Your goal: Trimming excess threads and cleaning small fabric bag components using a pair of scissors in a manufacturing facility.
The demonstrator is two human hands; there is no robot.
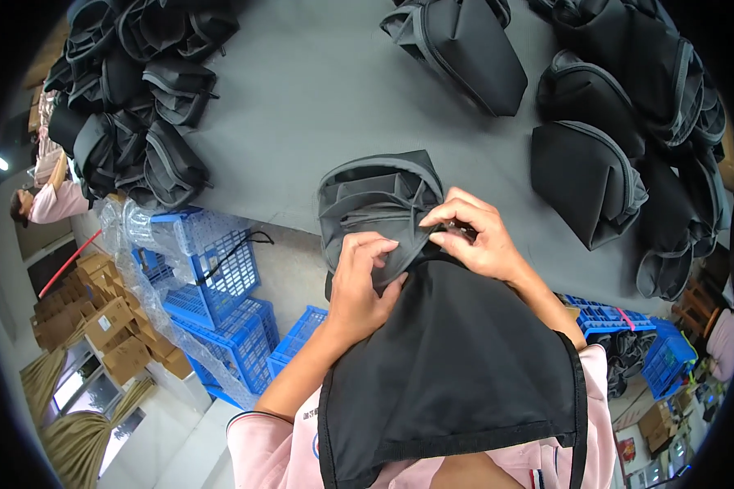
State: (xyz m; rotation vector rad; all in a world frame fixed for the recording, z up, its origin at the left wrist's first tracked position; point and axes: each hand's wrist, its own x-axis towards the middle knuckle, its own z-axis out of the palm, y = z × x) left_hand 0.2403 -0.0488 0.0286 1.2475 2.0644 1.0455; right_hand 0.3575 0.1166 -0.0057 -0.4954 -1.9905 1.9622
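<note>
A black pouch (375,194) with grey lining and inner pockets lies open at the near edge of the grey table, its mouth toward me. My left hand (359,281) has its fingers bent over the near rim, thumb and fingers closed on the fabric. At the right rim, my right hand (481,240) pinches the edge between thumb and forefinger. Anything small between those fingertips is too hidden to make out. Part of the pouch's near side is covered by my left hand and the black apron (457,367) I wear.
Similar pouches pile up on the table (285,106) at left (171,163) and right (587,179); another pouch (473,57) lies at the far side. Blue crates (220,277) stand below on the left, near cardboard boxes (110,322). Another person (57,200) is at far left.
</note>
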